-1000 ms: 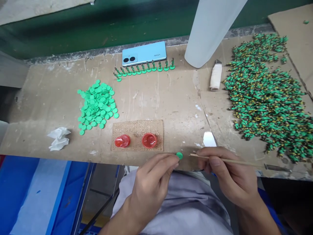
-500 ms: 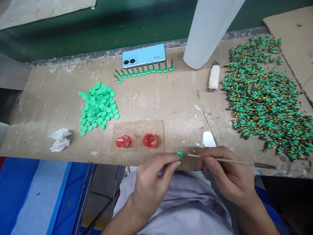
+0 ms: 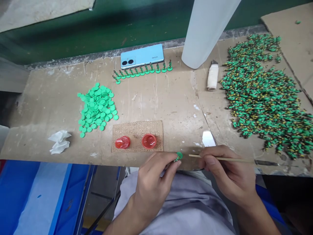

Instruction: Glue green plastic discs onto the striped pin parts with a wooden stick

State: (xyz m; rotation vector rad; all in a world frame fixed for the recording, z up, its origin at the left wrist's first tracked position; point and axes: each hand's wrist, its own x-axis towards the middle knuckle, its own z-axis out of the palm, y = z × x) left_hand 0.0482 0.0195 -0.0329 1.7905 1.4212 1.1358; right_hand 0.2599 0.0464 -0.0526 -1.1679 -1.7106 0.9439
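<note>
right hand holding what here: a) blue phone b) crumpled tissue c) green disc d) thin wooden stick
d: the right hand pinches a thin wooden stick between thumb and fingers, its tip pointing toward the green disc held by the left hand.

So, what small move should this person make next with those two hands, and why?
Probably the right hand should ease the tip of the thin wooden stick toward the small green-based figure pinched in the left hand. The tip already points at the figure, with only a small gap between them.
</note>
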